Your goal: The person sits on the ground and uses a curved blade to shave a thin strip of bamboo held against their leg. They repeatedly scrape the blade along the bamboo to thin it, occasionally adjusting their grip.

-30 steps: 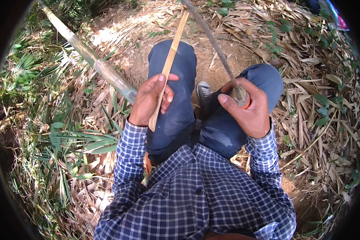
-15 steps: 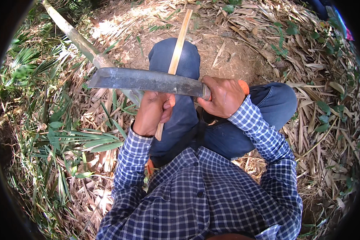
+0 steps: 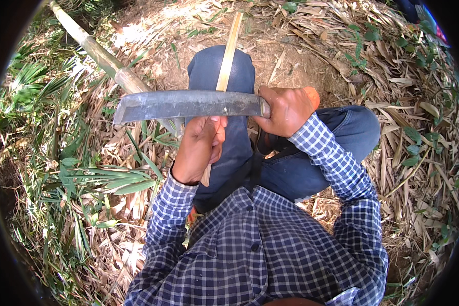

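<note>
My right hand [image 3: 286, 109] is closed round the orange handle of a machete [image 3: 188, 104]. Its broad, dark grey blade points left and lies across a pale bamboo strip [image 3: 229, 53]. That strip slants from beyond my raised knee back toward my lap. Just below the blade, my left hand [image 3: 201, 145] grips the strip, its fingers wrapped round and the thumb near the blade's lower edge. The strip's near end sticks out beneath that hand. Where the blade crosses, the strip's surface is hidden.
A long bamboo pole [image 3: 94, 51] lies at the far left, its near end beside the blade tip. Under the strip is my jeans-clad knee [image 3: 206, 64]; my other leg [image 3: 341, 135] is folded at the right. Dry bamboo leaves [image 3: 403, 122] and green fronds [image 3: 112, 178] cover the ground.
The blade has turned so that it lies more level, its tip slightly lower. My left hand has shifted a little to the right, with its thumb now showing along the strip.
</note>
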Motion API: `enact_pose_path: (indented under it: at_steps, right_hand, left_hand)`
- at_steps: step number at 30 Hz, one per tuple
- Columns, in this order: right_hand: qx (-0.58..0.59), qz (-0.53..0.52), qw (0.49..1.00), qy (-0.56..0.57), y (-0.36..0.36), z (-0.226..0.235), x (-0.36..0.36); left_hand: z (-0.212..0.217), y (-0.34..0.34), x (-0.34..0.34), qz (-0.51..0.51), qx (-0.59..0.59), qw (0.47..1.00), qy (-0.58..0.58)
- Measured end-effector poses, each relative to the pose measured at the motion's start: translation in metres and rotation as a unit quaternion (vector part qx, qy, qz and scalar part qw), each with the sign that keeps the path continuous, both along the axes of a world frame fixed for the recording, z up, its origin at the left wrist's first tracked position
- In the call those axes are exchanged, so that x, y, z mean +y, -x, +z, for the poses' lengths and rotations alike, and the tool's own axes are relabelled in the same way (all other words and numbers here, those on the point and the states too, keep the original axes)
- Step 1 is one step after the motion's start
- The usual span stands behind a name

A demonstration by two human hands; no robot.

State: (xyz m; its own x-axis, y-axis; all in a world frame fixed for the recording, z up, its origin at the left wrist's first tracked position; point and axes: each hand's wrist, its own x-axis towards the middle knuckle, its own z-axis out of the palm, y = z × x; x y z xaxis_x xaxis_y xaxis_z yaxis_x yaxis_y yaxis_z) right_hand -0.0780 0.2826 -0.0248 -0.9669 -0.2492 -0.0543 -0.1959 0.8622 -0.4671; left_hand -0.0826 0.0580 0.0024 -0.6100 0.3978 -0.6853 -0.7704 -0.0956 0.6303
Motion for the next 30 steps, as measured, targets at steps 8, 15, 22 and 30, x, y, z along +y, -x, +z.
enact_pose_path:
  at_steps: [8, 15, 22, 30]
  right_hand:
    - [-0.003, 0.003, 1.0, -0.008, 0.004, 0.003, 0.002]
    - [-0.003, -0.082, 0.997, 0.004, 0.018, -0.001, 0.016]
    - [0.017, -0.077, 0.997, -0.007, 0.02, -0.008, 0.024]
    - [-0.006, -0.027, 0.999, -0.027, 0.018, -0.009, 0.03]
  left_hand:
    - [-0.001, -0.001, 0.001, -0.006, 0.007, 1.0, -0.017]
    - [0.002, -0.001, -0.001, -0.021, 0.004, 1.0, -0.01]
    - [0.011, -0.009, 0.0, -0.024, 0.012, 1.0, 0.011]
    - [0.009, -0.018, -0.013, -0.03, -0.001, 1.0, -0.006]
